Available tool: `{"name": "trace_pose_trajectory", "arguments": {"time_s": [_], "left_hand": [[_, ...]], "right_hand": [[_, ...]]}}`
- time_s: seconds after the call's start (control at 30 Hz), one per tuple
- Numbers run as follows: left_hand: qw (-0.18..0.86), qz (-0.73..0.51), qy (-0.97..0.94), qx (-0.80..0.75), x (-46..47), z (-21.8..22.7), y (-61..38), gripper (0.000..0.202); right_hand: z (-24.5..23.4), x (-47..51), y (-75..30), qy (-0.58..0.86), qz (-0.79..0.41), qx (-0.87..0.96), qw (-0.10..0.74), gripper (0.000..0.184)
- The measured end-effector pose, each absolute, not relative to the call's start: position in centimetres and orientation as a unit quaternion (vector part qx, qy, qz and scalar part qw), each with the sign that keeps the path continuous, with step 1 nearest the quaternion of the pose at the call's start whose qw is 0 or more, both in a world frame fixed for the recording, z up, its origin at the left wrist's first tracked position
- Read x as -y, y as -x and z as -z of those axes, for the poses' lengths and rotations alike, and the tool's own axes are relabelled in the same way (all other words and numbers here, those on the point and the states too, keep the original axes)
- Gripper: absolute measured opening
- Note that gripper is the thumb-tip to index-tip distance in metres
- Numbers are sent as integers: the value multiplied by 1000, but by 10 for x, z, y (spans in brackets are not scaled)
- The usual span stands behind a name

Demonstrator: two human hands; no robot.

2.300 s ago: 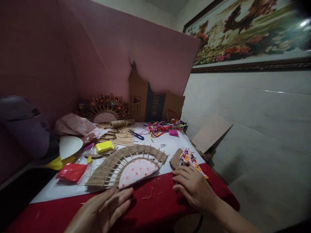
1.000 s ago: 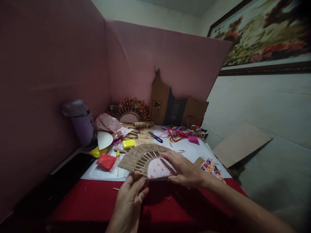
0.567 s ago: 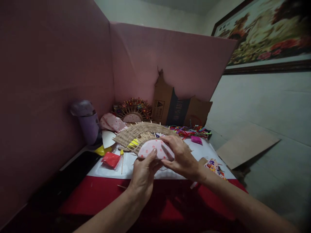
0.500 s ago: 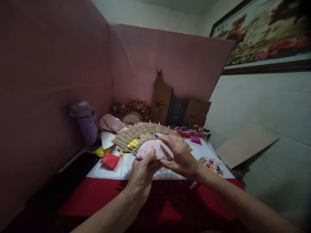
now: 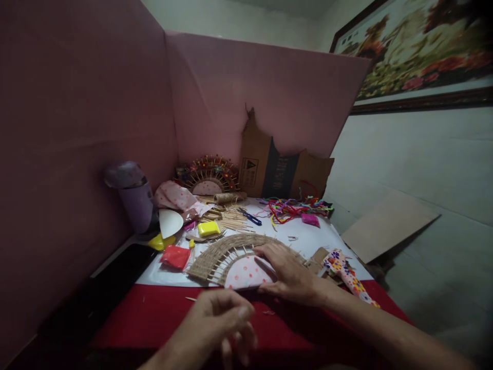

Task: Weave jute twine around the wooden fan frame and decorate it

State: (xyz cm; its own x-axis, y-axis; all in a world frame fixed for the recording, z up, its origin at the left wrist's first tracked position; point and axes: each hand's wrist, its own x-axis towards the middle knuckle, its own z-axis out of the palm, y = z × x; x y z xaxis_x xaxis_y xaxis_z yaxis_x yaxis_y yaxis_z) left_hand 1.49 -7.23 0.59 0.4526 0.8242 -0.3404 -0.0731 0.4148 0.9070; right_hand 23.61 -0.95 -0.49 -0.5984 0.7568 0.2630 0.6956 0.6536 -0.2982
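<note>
While the right hand [image 5: 288,272] is laid flat, fingers spread, on the pink dotted fabric pad [image 5: 244,273], the twine-woven fan piece [image 5: 221,252] around that pad is pinned down at the near edge of the white sheet [image 5: 308,239], right where the red tablecloth [image 5: 154,313] starts. The left hand [image 5: 219,321] is held off the piece at about 7 o'clock from it, fingers loosely curled. Whether something tiny is pinched in there can't be told, tbh.

It reads like a press-and-settle step, with the pad being seated against the skewer spokes. Any further handling would call for the pad to be stopped from sliding and the thin spokes not to be bent.

From the fan piece, a yellow clay block [image 5: 208,228] is seen at 11 o'clock, loose skewers [image 5: 234,221] at 12 and a floral-wrapped tool [image 5: 346,272] at 3.
</note>
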Motion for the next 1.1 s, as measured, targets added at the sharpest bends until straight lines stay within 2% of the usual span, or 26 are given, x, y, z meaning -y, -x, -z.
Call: {"name": "trace_pose_trajectory", "arguments": {"time_s": [0.03,0.1,0.13,0.2,0.33,0.43,0.67,0.9,1.1], "left_hand": [[648,-361,-494,-453,61,-10,-3,22],[419,-464,-593,-507,31,-16,26,15],[322,-457,-633,-536,15,-17,41,13],[194,-379,-688,-587,-13,-16,65,12],[55,-197,-749,-631,-46,-8,73,20],[29,-167,-751,-638,-55,-3,59,19],[76,-197,-732,-648,-71,1,64,24],[73,-383,-689,-611,-73,-19,57,25],[51,-431,-661,-612,-82,-35,45,16]], "right_hand": [[5,9,-236,414,-81,889,176,68],[3,10,-235,420,-82,890,160,68],[2,11,-235,421,-83,890,153,67],[-1,13,-233,420,-82,892,145,65],[-6,18,-231,429,-60,890,144,57],[-10,26,-230,432,-38,888,157,46],[-21,61,-237,442,-41,872,208,33],[-19,68,-241,471,-40,829,298,23],[-9,73,-230,456,-21,828,326,22]]}}
